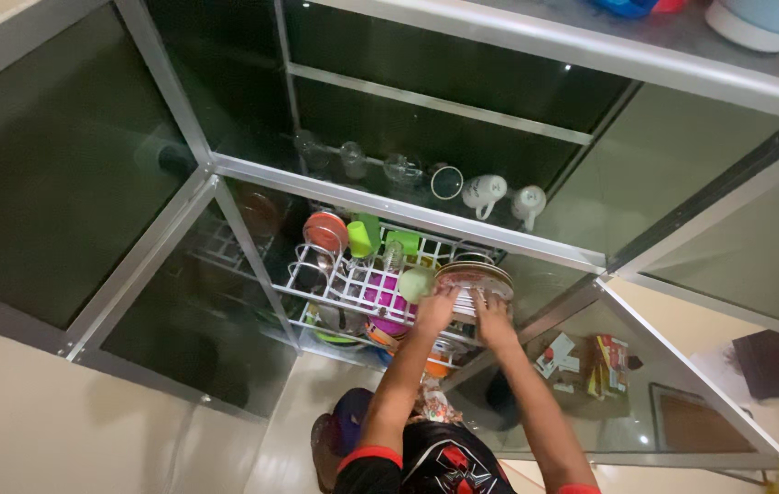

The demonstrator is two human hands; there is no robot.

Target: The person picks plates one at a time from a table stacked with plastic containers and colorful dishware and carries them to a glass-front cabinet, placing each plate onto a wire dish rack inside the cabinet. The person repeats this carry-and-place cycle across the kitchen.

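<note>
So the stack of plates [474, 277] sits at the right end of the white wire rack [353, 279] inside the glass cabinet, and both hands are on it: the left hand [433, 311] cups the near left edge and the right hand [494, 317] presses on the near right edge, fingers wrapped onto the rim as far as I can tell, though the fingertips themselves blur into the plates so I can't say how firm the grip is. My worry is that the stack looks perched right at the rack's edge, so a crooked push could tip it off or slide the top plate loose, and the pale green cup [414, 283] just beside the left hand could get knocked over. The open glass door [646, 402] stands close to the right elbow, so a bump there seems possible too. Farther out there's an orange bowl [325, 231], green cups [364, 238], and white mugs [499, 197] up on the shelf above. Hard to read: the dark glass hides most of the left side, the lower rack is a jumble, and the surface on top is cut off by the frame.
</note>
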